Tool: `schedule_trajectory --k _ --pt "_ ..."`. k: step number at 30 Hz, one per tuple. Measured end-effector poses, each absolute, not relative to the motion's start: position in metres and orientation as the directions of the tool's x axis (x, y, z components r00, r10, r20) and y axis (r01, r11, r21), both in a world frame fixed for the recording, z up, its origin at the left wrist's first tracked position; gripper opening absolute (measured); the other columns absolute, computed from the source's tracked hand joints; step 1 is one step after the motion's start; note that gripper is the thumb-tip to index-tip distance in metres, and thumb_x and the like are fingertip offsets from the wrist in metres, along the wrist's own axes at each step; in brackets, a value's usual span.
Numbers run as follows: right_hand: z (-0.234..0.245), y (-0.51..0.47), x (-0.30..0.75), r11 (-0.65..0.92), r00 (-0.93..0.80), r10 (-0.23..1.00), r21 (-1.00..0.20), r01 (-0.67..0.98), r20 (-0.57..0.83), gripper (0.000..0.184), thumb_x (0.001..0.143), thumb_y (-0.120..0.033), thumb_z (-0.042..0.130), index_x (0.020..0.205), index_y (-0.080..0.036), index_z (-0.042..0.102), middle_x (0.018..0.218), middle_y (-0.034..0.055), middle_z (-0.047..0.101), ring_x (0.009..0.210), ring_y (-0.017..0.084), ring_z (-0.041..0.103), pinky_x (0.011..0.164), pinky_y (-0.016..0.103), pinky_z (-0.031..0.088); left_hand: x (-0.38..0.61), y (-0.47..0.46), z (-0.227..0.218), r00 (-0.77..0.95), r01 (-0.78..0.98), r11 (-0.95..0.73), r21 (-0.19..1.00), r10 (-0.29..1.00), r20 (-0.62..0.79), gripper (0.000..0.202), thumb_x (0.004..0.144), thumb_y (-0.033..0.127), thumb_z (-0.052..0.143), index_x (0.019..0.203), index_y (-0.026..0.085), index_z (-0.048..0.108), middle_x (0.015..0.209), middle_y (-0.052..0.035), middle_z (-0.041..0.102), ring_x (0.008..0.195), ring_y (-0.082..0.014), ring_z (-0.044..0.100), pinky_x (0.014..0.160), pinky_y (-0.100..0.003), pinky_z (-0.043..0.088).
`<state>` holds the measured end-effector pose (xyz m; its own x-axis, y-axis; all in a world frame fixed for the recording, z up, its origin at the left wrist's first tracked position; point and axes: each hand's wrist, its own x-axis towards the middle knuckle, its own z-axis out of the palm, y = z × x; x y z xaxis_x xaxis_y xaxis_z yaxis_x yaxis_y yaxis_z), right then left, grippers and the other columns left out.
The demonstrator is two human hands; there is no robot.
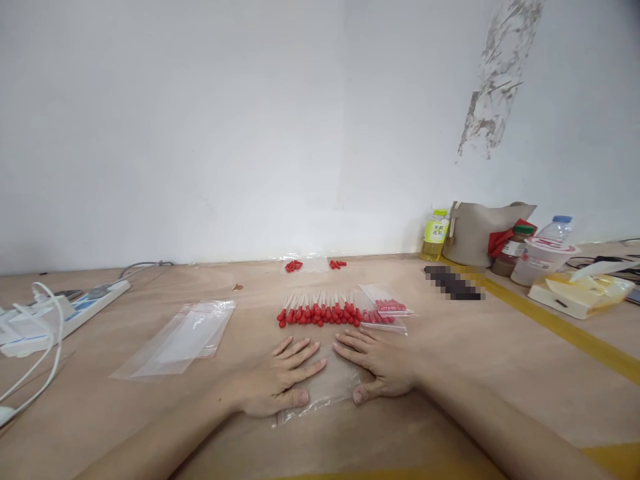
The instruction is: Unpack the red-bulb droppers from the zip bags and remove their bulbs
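Observation:
My left hand (283,377) lies flat with fingers spread, over the left side of a clear zip bag (327,387) on the table. Across from it, my right hand (377,363) is also flat and spread at the bag's right side. Just beyond my fingertips is a row of red-tipped pale sticks (320,313). At the right end of the row, small clear bags with red pieces (390,305) overlap some sticks. Further left lies a stack of flat clear plastic bags (185,337).
Near the wall are small red pieces (294,266) and a clear bag (313,264). White power strips (95,307) with cables stand at left. To the right are a yellow-capped bottle (434,237), a grey bag (475,233), a lidded cup (543,260) and a tissue pack (575,293).

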<state>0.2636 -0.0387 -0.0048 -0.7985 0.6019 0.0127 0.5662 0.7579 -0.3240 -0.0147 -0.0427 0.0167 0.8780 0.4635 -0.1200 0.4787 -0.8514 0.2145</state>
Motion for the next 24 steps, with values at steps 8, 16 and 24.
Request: schedule_trajectory --k 8,16,24 --pt "0.001 -0.031 0.279 0.701 -0.698 0.685 -0.446 0.556 0.206 0.048 0.078 -0.050 0.050 0.117 -0.022 0.054 0.120 0.0074 0.054 0.109 0.022 0.049 0.092 0.035 0.037 -0.010 -0.042 0.004 0.621 0.627 -0.588 0.510 0.773 0.127 0.027 0.077 0.040 0.056 0.094 0.020 0.058 0.111 -0.0075 0.054 0.099 -0.0199 0.053 0.084 -0.034 0.042" --pt "-0.010 0.011 0.337 0.398 -0.249 0.826 -0.211 0.893 0.507 0.044 0.065 -0.010 0.047 0.104 -0.022 0.062 0.110 0.0082 0.057 0.105 0.023 0.049 0.090 0.040 0.036 -0.042 -0.021 0.020 0.589 0.516 -0.215 0.829 0.792 -0.162 0.063 0.066 0.032 0.065 0.117 0.022 0.030 0.069 0.0056 0.053 0.058 -0.0104 0.052 0.051 -0.020 0.040" --pt "-0.030 0.023 0.353 0.386 -0.287 0.874 -0.201 0.901 0.391 0.046 0.075 -0.011 0.037 0.116 -0.018 0.055 0.119 0.0069 0.055 0.109 0.018 0.050 0.094 0.032 0.038 -0.174 0.032 0.037 -0.213 0.783 -0.079 0.617 0.898 0.386 0.076 0.066 0.044 0.058 0.125 0.011 0.025 0.048 0.0072 0.048 0.042 -0.0174 0.053 0.039 -0.025 0.036"
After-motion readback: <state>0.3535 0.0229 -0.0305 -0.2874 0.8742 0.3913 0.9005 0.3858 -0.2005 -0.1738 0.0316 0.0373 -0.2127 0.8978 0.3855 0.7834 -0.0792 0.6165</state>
